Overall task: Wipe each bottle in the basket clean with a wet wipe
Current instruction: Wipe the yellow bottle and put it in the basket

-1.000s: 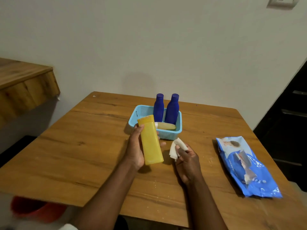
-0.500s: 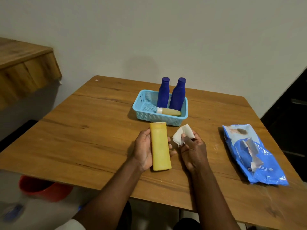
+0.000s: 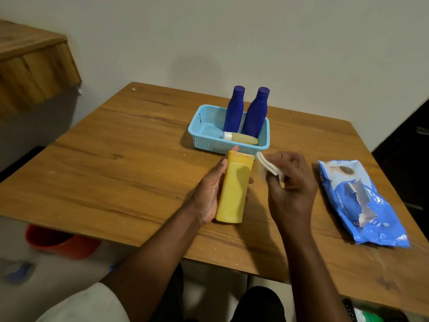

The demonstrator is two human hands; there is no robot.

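Note:
My left hand (image 3: 210, 194) grips a tall yellow bottle (image 3: 234, 189) just above the table, in front of the basket. My right hand (image 3: 290, 184) pinches a folded white wet wipe (image 3: 269, 165) to the right of the bottle's top, a small gap between wipe and bottle. The light blue mesh basket (image 3: 204, 133) stands behind them. Two dark blue bottles (image 3: 234, 110) (image 3: 256, 113) stand upright in it, and a small pale yellow bottle (image 3: 241, 138) with a white cap lies along its front wall.
A blue wet-wipe pack (image 3: 362, 201) lies on the wooden table (image 3: 116, 170) at the right. A wooden shelf (image 3: 30, 61) juts out at the upper left. A red bucket (image 3: 60, 242) sits on the floor beneath the table's left edge.
The yellow bottle has come down from upright to nearly flat in my left hand. My right hand has moved the wipe up level with the bottle's top end.

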